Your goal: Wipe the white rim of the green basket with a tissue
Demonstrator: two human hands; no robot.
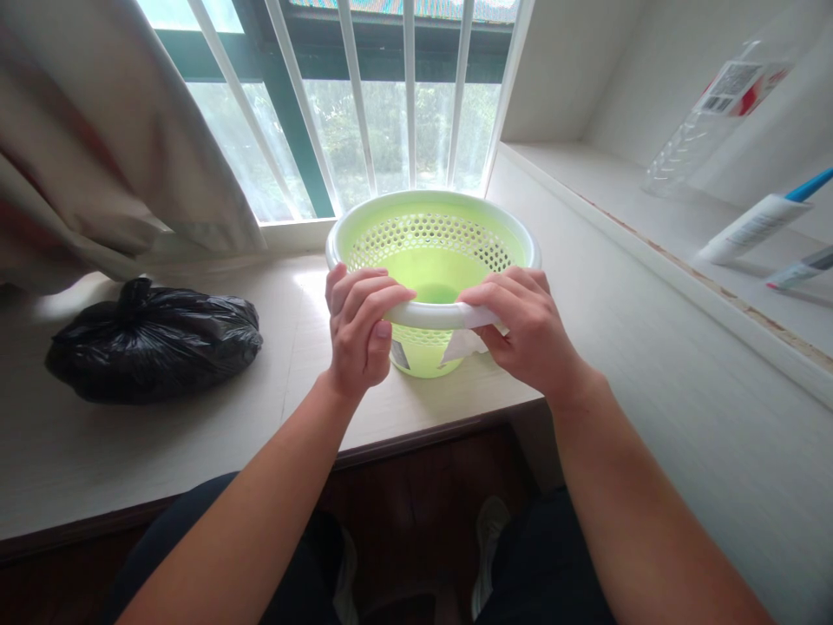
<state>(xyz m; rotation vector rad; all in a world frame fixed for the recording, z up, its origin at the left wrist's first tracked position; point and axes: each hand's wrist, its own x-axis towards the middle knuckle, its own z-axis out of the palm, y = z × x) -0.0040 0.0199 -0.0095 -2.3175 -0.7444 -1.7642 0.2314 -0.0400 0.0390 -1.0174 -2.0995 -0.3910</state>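
A light green basket with a pale rim and rows of small holes stands on the white window ledge. My left hand is closed on the near left part of its rim. On the near right part of the rim, my right hand is closed too, with a whitish piece of paper or film under and beside its fingers. The inside of the basket shows no contents. A knotted black plastic bag lies on the ledge to the left.
Behind the basket is a barred window; a curtain hangs at the left. The raised shelf at the right holds a clear plastic bottle, a white tube and a smaller tube.
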